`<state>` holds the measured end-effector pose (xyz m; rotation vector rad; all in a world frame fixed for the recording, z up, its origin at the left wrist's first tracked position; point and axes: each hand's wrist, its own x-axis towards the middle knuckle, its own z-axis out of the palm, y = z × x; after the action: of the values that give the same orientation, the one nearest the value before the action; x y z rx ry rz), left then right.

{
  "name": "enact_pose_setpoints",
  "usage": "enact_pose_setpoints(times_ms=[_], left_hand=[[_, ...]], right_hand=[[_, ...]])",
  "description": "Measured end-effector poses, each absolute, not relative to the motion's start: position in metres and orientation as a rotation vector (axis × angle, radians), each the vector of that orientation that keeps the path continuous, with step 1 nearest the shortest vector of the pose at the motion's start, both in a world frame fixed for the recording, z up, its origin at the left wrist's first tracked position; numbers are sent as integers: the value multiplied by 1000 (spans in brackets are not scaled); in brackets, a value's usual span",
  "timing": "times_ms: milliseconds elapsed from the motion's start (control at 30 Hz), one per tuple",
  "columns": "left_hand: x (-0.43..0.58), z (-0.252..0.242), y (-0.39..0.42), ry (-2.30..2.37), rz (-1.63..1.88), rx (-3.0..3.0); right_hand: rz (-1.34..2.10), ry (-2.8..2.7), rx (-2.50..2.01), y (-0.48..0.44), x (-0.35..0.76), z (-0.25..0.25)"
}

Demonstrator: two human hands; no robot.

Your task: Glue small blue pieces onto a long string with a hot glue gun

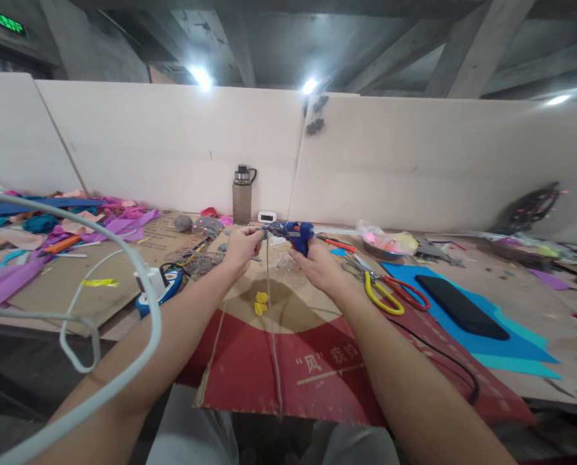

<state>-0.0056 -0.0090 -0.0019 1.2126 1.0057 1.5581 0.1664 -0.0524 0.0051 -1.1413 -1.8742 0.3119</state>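
My right hand (321, 263) is wrapped round the grip of a blue hot glue gun (299, 231), which points left. At the nozzle end, my left hand (242, 250) is closed in a pinch on the top of a thin grey cord (270, 303). The cord runs down over the cardboard towards my lap. A small bluish bit shows at the left fingertips, too small to name. Two small yellow felt-like pieces (261, 302) lie on the red and tan cardboard (317, 381), just left of the cord.
Scissors with yellow and red handles (384, 294) and a black phone (460, 307) on blue sheets (525, 345) lie right. A bottle (242, 197) stands behind. Coloured scraps (90, 219) and a power strip (165, 287) are left. A white cable (148, 323) loops across the near left.
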Motion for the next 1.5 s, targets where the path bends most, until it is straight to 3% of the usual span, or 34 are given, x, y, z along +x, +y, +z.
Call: enact_pose_setpoints(times_ms=[1100,1500], left_hand=[[-5,2,-12,1006,1568,1176],[-7,-1,-7,920,1482,1077]], right_hand=[[313,-1873,-1154,-52,167,3],[803,-1593,-1066,-46,174,-5]])
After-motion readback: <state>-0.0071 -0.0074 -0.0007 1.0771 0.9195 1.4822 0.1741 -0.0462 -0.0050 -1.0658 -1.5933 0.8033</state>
